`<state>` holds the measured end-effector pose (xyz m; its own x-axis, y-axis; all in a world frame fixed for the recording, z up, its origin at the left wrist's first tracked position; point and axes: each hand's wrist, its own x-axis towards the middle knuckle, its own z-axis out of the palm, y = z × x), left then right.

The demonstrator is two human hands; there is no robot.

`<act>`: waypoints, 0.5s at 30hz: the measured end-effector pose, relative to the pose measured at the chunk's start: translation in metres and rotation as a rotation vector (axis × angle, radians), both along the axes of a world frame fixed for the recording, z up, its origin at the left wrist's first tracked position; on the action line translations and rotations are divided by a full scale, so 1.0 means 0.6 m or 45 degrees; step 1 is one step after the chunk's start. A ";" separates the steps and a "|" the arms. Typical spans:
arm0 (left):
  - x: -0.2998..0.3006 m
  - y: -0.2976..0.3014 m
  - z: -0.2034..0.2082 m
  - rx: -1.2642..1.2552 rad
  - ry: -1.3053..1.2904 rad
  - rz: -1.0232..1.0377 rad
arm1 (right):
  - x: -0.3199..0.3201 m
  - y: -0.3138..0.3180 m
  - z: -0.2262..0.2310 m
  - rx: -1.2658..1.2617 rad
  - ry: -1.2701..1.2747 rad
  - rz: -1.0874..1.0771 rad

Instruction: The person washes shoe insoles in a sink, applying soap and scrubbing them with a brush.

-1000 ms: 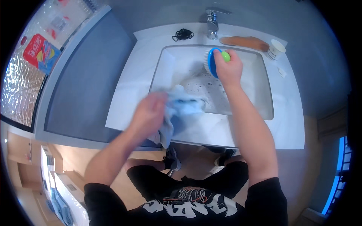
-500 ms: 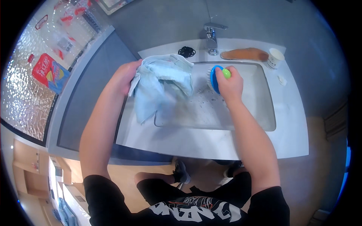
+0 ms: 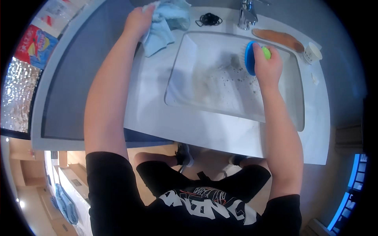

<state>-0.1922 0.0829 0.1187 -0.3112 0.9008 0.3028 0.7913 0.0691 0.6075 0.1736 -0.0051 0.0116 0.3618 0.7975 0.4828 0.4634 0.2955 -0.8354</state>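
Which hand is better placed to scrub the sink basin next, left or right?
Probably the right hand: it already grips the blue brush over the sink. The left hand is off at the back corner of the counter, holding the light blue cloth.

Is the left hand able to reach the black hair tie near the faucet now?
Probably yes. The left hand holds the light blue cloth on the counter, just left of the black hair tie. Only the cloth lies between them.

A home bathroom is showing here: a white washbasin (image 3: 220, 114) sitting in a white counter, a chrome tap (image 3: 247, 15) standing at its back edge, a cup (image 3: 313, 53) resting at the right corner.
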 end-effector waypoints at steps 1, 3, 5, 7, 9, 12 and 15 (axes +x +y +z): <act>0.007 -0.003 -0.022 -0.056 0.591 0.080 | 0.005 -0.002 0.001 -0.023 -0.022 -0.005; 0.020 -0.026 -0.074 -0.304 0.780 0.148 | 0.007 -0.007 0.009 -0.088 0.038 -0.019; 0.035 -0.049 -0.085 -0.337 0.823 0.113 | 0.005 -0.007 0.009 -0.077 0.031 -0.032; 0.053 -0.073 -0.114 -0.002 0.944 -0.203 | 0.003 -0.005 0.010 -0.055 0.024 -0.053; 0.122 -0.100 -0.135 -0.155 0.801 -0.629 | 0.009 -0.004 0.008 -0.047 0.030 -0.061; 0.220 -0.136 -0.206 -0.343 0.895 -1.058 | 0.015 -0.003 0.011 0.050 0.088 -0.081; 0.304 -0.161 -0.229 -0.685 0.862 -0.896 | 0.022 -0.002 0.006 0.077 0.138 -0.093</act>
<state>-0.0097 -0.0139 -0.0187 0.4022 0.8760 -0.2660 0.9140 -0.4009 0.0620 0.1869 -0.0065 0.0149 0.4702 0.7378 0.4842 0.3936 0.3158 -0.8634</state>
